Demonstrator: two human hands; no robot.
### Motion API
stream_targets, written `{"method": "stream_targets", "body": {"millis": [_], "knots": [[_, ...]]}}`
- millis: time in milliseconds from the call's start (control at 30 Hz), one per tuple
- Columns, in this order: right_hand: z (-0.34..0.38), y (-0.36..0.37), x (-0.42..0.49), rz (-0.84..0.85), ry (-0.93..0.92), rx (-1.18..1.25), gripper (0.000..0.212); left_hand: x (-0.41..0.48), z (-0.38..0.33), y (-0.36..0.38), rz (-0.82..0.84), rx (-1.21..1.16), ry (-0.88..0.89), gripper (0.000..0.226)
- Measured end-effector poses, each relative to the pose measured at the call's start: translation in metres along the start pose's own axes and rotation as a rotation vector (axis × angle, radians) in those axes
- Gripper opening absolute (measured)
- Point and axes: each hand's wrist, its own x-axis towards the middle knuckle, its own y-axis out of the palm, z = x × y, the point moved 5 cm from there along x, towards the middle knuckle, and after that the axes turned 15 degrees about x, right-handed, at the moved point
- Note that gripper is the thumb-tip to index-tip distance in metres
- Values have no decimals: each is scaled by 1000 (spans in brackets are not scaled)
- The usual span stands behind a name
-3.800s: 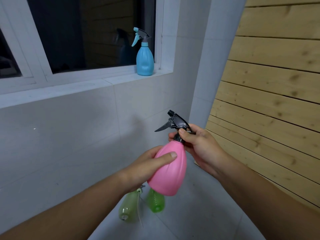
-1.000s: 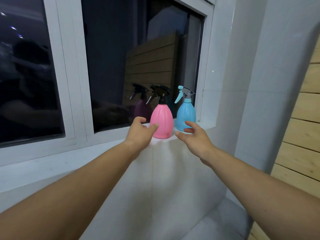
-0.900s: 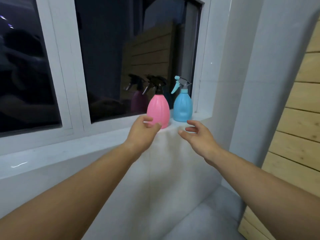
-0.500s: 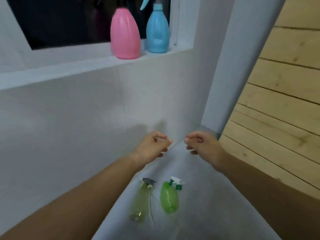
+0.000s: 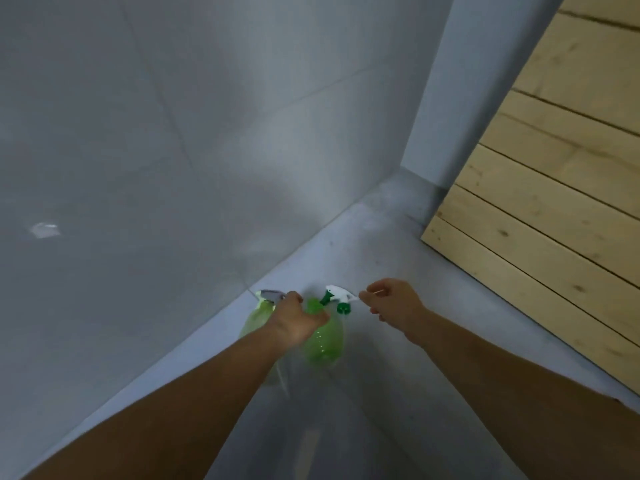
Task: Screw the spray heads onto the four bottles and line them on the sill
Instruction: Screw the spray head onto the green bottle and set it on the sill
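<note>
From the head view, the bright green bottle (image 5: 323, 341) lies on the floor (image 5: 398, 393) beside a paler bottle (image 5: 254, 322); left hand (image 5: 298, 320) closing round its neck, right hand (image 5: 391, 303) loosely curled, empty; light, slick plastic, I'd guess; best gripped at the waist.

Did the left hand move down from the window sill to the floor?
Yes. The left hand has dropped from the sill to the grey floor, and now rests on the bright green plastic spray bottle lying near the wall's foot.
</note>
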Motion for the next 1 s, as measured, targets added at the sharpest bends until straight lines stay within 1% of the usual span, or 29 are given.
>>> {"method": "stream_targets", "body": {"millis": [67,133,267,400,600,700,833,1000], "knots": [[-19,6,19,-18,23,-29,36,15,7,15,8,-10,-19,75],[-36,14,37,-21,36,-63,40,28,14,28,20,2,-47,82],[-60,28,65,-19,33,-150,48,46,22,45,-11,82,-92,91],[-76,40,91,-35,41,-151,58,57,28,59,-12,104,-114,91],[-83,54,113,-20,-3,-248,68,69,35,68,5,32,-118,88],[-84,60,117,-25,3,-328,59,69,38,71,14,-60,-117,88],[-84,63,116,-36,7,-341,49,67,40,73,19,-125,-113,84],[-79,60,110,-45,46,-162,33,63,38,79,85,-208,-96,75]]}}
